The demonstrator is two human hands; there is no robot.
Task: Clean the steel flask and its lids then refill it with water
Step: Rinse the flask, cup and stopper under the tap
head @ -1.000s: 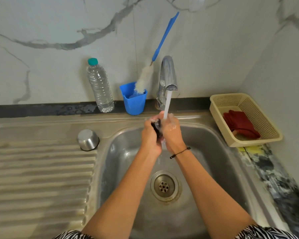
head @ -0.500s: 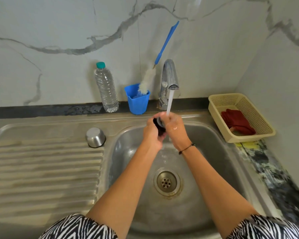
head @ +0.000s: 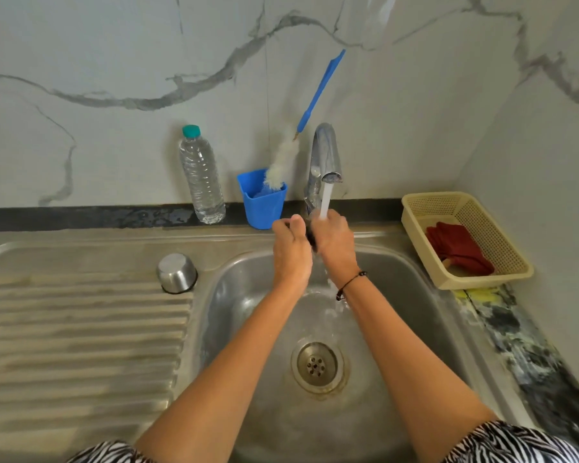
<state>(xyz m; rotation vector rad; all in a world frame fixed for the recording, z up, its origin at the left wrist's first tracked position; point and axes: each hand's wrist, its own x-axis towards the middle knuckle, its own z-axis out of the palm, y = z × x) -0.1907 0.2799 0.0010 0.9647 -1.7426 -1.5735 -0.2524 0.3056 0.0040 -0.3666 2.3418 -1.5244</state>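
Both my hands are together under the running tap (head: 326,162), above the steel sink (head: 415,295). Between them is a small black lid (head: 311,236), mostly hidden. My left hand (head: 291,248) and my right hand (head: 335,242) both curl round it while the water stream (head: 324,202) falls on my right hand. A steel cup-shaped lid (head: 177,273) stands upside down on the draining board, left of the basin. The flask body is not in view.
A clear plastic water bottle (head: 202,177) and a blue cup (head: 262,202) holding a long blue-handled bottle brush (head: 283,162) stand against the marble wall. A cream basket (head: 502,248) with a red cloth (head: 458,248) sits at right. The drain (head: 317,365) lies below.
My hands have stayed under the stream, rubbing the black lid and shifting a little up toward the spout. The camera view has drifted slightly.
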